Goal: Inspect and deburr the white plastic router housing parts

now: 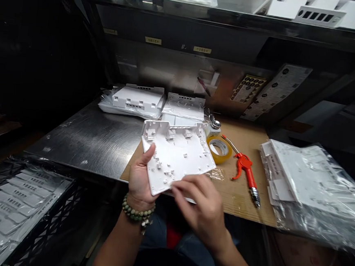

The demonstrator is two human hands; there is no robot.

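Observation:
A white plastic housing (180, 151) is tilted up over the front of the table, its inner side with small posts and clips facing me. My left hand (142, 173) grips its left edge, thumb on the inner face and fingers hidden behind. At the lower edge, the fingertips of my right hand (204, 207) are pinched together close to the housing. Whether they hold anything small, I cannot make out. Just past the housing lie a roll of yellow tape (225, 155) and a red air blow gun (246, 165).
Bagged white housings (137, 99) and another white housing (184, 107) lie at the back. More bagged parts (312, 180) are stacked on the right. A black crate (47, 225) with bagged white parts stands lower left. A metal-topped bottle (214, 128) stands behind the tape. Overhead runs a shelf (229, 18).

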